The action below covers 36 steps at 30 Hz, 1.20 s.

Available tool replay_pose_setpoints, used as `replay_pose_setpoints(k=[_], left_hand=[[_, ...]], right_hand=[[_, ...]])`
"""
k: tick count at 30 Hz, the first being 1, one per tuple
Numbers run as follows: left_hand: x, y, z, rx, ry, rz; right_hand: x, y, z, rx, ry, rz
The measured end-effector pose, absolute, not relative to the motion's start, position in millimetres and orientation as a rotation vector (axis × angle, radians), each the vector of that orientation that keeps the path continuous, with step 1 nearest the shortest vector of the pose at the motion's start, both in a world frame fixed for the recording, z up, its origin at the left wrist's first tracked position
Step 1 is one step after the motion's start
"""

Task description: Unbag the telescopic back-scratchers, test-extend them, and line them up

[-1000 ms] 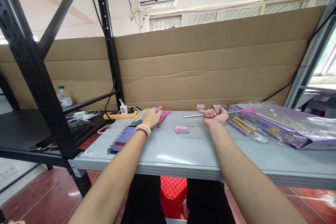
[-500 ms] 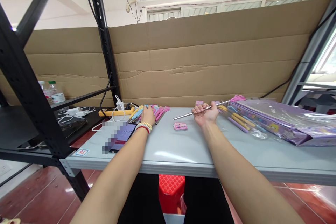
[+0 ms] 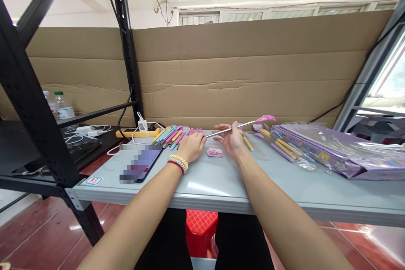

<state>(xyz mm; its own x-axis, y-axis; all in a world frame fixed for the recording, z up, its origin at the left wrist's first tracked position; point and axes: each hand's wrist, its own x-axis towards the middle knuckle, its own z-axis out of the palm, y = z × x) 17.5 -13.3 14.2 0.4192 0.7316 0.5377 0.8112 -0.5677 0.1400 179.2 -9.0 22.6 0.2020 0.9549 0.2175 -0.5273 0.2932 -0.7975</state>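
My right hand [image 3: 232, 140] holds a thin metal rod with a pink hand-shaped head [image 3: 265, 118], a telescopic back scratcher tilted up to the right. My left hand [image 3: 192, 146], with bead bracelets at the wrist, rests on the grey table [image 3: 221, 185] with its fingers by the rod's near end; whether it grips the rod I cannot make out. Just behind the left hand lies a row of several similar scratchers [image 3: 175, 134] with coloured handles. A small pink card packet [image 3: 214, 152] sits between my hands.
A phone [image 3: 141, 166] lies left of my left hand. A purple box under clear plastic [image 3: 332, 147] and loose yellow and purple handles [image 3: 281, 147] fill the right side. A cardboard wall [image 3: 253, 80] stands behind. A black rack [image 3: 41, 105] with bottles and cables is at the left.
My right hand brought the scratcher left and toward me, its pink head now raised. My left hand left the row of scratchers and came to the rod's near end.
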Motion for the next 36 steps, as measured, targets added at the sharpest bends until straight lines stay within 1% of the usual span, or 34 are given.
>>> replay_pose_setpoints(k=[4,7,12,18,25,32,36], left_hand=[[13,-11,15,-2.549,-1.409,-0.826],[8,-9,17,-2.463,-1.514,-0.840],[-2,-3,19,-2.213,-1.848,-0.867],[-7,1,21,-2.046,-1.964,-0.849],[-23,9,20,-2.062,-2.065,-0.813],[-19,6,19,-2.143,-2.016,-0.781],[-16,4,21,-2.120,-2.049,-0.776]], right_hand=[[180,-6,20,-0.731,-0.876,1.151],[186,-6,22,-0.765,-0.868,1.141],[204,-5,28,-0.741,-0.506,0.983],[217,0,26,-0.769,-0.219,0.754],[225,1,26,-0.909,-0.447,0.544],[220,-1,31,-0.908,-0.358,0.642],[219,1,29,-1.065,-0.393,0.545]])
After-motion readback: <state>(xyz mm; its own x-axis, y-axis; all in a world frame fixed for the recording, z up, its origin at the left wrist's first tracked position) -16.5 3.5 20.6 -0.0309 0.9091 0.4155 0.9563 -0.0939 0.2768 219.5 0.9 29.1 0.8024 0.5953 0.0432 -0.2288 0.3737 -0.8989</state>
